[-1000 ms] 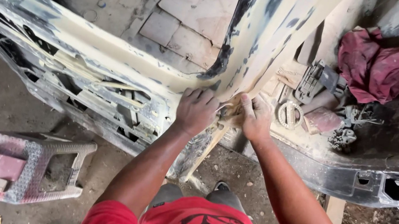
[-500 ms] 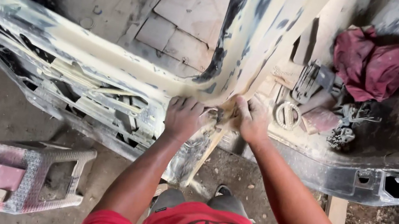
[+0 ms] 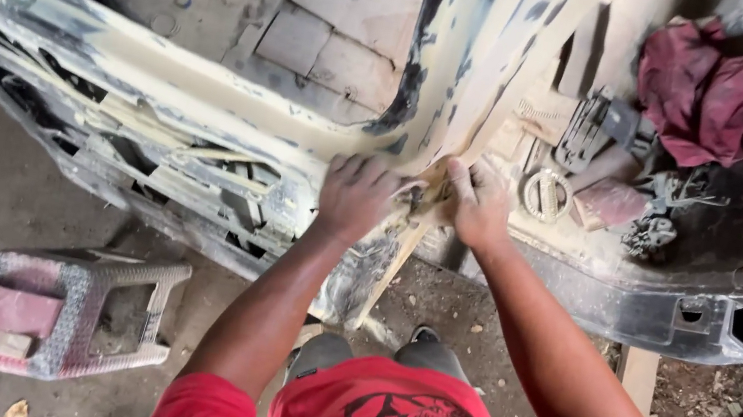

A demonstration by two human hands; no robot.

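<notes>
Both hands, left hand (image 3: 355, 198) and right hand (image 3: 478, 204), press closed on a crumpled scrap of sandpaper (image 3: 424, 197) against the filler-coated car body pillar (image 3: 482, 86); thin, limp, best pinched flat under fingertips; plastic stool (image 3: 62, 313) on floor

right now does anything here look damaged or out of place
The car body panel under both hands is patchy, smeared with pale filler and dust. A plastic stool lies tipped on its side on the floor at left.

Cream-filled grey car body (image 3: 210, 91); maroon rag (image 3: 708, 89); stool (image 3: 63, 308) seemingly pink-grey speckled.
</notes>
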